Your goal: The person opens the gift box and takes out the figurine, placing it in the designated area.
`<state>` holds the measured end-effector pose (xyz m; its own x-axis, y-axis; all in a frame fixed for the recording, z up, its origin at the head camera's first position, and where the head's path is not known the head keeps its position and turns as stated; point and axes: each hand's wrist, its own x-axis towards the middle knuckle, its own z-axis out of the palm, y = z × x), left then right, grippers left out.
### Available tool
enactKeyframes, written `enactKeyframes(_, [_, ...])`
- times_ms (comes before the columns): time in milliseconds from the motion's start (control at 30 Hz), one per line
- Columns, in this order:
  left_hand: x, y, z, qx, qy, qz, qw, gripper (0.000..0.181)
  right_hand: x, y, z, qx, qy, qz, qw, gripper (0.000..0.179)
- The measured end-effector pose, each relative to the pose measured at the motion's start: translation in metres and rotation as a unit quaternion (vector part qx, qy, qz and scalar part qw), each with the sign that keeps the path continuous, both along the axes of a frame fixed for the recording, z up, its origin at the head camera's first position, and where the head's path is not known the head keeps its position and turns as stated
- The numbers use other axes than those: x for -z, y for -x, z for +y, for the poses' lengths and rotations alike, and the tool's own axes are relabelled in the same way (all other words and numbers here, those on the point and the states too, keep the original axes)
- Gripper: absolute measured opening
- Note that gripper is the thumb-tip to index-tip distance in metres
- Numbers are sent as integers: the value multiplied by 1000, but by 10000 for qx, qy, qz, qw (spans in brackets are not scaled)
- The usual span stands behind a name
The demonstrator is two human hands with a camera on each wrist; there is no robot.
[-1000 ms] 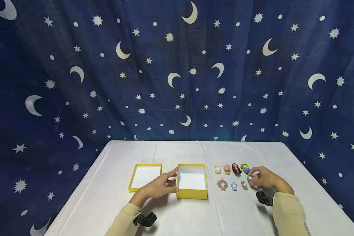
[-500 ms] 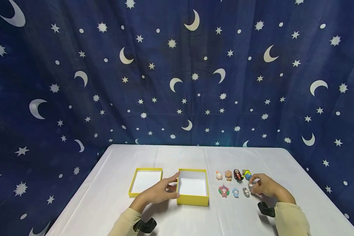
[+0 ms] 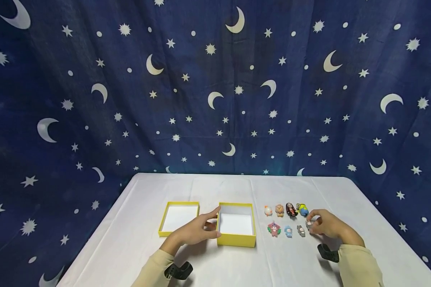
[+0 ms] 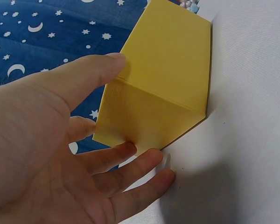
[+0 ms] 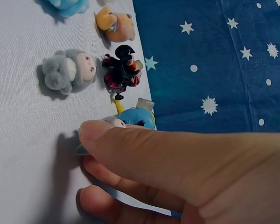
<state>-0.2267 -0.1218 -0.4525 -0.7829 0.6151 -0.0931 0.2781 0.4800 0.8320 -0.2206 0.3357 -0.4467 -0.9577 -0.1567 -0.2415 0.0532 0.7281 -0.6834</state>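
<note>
My left hand is at the left side of an open yellow box with a white inside. In the left wrist view its thumb touches the box's edge, and the other fingers spread loosely along the side wall. My right hand pinches a small grey figurine between thumb and fingers at the right end of the front row. The thumb hides most of that figurine in the right wrist view. Beside it lies a similar fuzzy grey figurine with a pale face.
A shallow yellow lid lies left of the box. In the back row are a white-and-orange figure, a brown bear, a black-and-red doll and a Minion. A pink-and-green figure and a blue one are in front.
The head view has shifted slightly. Both hands keep nearly the same places, the left at the box and the right at the grey figurine; the figures stay in their rows.
</note>
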Motion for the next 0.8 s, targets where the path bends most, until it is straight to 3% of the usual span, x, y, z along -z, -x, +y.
enactKeyframes(533, [-4, 0, 0, -85, -22, -14, 10000, 86, -4, 7, 4, 25, -337, -40, 9994, 25])
enactKeyframes(800, [-3, -1, 2, -77, 23, -39, 10000, 87, 0, 4, 5, 142, -396, -216, 9989, 28])
